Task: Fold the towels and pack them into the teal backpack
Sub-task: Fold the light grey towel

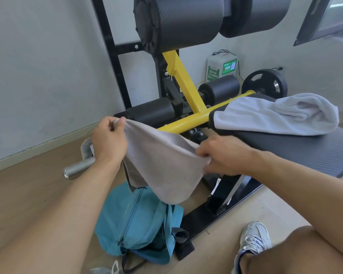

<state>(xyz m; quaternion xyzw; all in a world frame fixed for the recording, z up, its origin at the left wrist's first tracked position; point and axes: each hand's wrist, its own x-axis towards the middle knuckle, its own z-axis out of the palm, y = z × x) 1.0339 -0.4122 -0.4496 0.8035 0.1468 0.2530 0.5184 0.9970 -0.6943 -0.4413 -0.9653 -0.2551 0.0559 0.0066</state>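
Both arms outstretched, left hand (109, 139) and right hand (224, 155) pinched a grey towel (162, 165) above the teal backpack (139, 224) on wood floor (28, 194).

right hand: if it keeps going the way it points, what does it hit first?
The right hand points left, pinching the grey towel. Straight on, it would push through the towel and likely meet the left hand first; depth is unclear.

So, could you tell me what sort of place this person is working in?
Most likely a small gym or workout room: a black-and-yellow exercise machine with foam roller pads, a weight plate by the wall, and a padded bench.
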